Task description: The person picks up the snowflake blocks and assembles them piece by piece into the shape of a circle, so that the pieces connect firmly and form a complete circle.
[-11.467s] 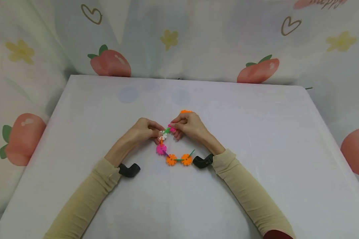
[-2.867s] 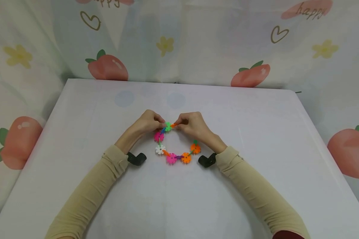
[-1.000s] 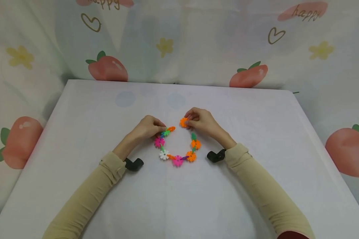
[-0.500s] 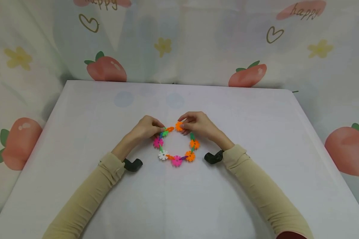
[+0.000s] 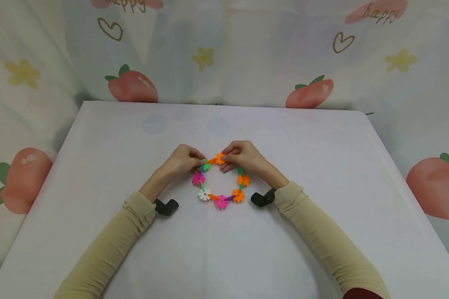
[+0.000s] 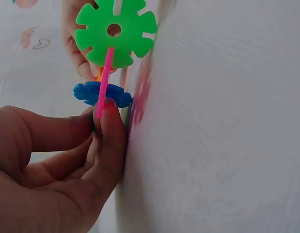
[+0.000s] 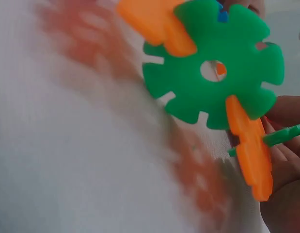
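Observation:
A ring-shaped chain of slotted snowflake discs lies on the table in the head view, with a pink disc (image 5: pixel 221 202), a white disc (image 5: pixel 204 194) and orange discs (image 5: pixel 243 180) among them. My left hand (image 5: pixel 183 160) pinches the chain's upper left end, by a light green disc (image 5: pixel 206 166) and a blue disc (image 6: pixel 103 93). Thumb and fingers of my right hand (image 5: pixel 244 158) pinch an orange disc (image 5: pixel 220 158). It meets an edge-on orange disc at the chain's left end; whether they are slotted together I cannot tell. A dark green disc (image 7: pixel 188 87) ends the right side.
The white-covered table (image 5: pixel 153 257) stretches around the hands. Black curved devices (image 5: pixel 166 207) sit at both wrists. A printed curtain (image 5: pixel 247 62) hangs behind and beside the table.
My right hand has carried the orange disc leftward to the chain's orange end. My left hand has stayed at the chain. Earlier, the chain was shorter and both hands worked on other discs.

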`<act>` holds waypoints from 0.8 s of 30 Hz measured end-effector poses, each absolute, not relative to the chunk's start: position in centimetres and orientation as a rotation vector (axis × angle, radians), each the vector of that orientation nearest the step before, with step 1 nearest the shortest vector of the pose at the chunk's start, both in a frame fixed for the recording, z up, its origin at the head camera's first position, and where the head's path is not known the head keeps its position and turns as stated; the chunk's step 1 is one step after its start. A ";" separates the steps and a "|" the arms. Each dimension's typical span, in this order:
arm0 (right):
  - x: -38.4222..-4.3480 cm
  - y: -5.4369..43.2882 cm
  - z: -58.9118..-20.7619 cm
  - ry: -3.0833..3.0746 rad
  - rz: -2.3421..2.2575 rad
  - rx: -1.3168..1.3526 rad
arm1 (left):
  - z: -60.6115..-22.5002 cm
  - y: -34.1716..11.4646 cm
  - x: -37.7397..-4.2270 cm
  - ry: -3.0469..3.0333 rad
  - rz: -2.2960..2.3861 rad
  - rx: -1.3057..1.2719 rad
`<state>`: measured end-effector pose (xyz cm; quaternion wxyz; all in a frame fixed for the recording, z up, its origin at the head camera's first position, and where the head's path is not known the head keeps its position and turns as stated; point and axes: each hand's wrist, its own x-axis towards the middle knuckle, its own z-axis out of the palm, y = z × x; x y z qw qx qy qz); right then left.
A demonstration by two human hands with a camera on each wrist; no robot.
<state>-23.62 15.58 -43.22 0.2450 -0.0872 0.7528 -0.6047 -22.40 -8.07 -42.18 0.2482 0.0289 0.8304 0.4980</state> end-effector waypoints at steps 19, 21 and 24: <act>-23.2 16.1 -42.9 2.136 -1.623 -0.266 | -42.3 -7.4 -22.2 2.241 1.395 0.042; -23.1 16.4 -42.6 2.309 -1.494 -0.301 | -42.3 -7.6 -22.1 2.287 1.335 0.071; -22.6 17.5 -42.0 2.536 -1.300 -0.335 | -42.2 -8.0 -21.9 2.367 1.250 0.138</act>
